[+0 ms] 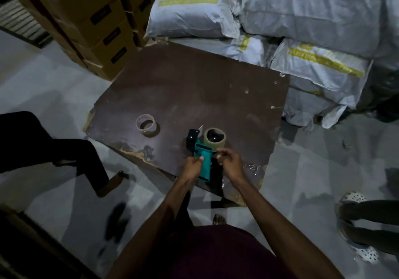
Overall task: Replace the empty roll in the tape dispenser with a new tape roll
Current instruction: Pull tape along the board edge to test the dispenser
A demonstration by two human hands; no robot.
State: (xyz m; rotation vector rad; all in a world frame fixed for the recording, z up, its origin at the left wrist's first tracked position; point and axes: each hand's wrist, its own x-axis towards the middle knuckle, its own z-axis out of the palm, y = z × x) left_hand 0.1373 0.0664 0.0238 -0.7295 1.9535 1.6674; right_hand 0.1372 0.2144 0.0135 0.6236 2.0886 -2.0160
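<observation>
A teal-handled tape dispenser (pixel 203 160) with a black head lies on the dark brown board (pixel 194 93) near its front edge. My left hand (pixel 193 167) grips the teal handle. A new tape roll (pixel 214 140) sits on the dispenser's hub, right of the black head. My right hand (pixel 230 163) is just below that roll, its fingertips pinched together; a tape end between them is too faint to confirm. The empty cardboard core (pixel 146 124) stands on the board to the left, apart from both hands.
Stacked cardboard boxes (pixel 95 20) stand at the back left, and white sacks (pixel 302 20) are piled behind and to the right. A person's legs (pixel 71 155) are at the left, and another person's white clogs (pixel 364 255) at the right. Crumpled clear plastic (pixel 251 168) lies by the board's front corner.
</observation>
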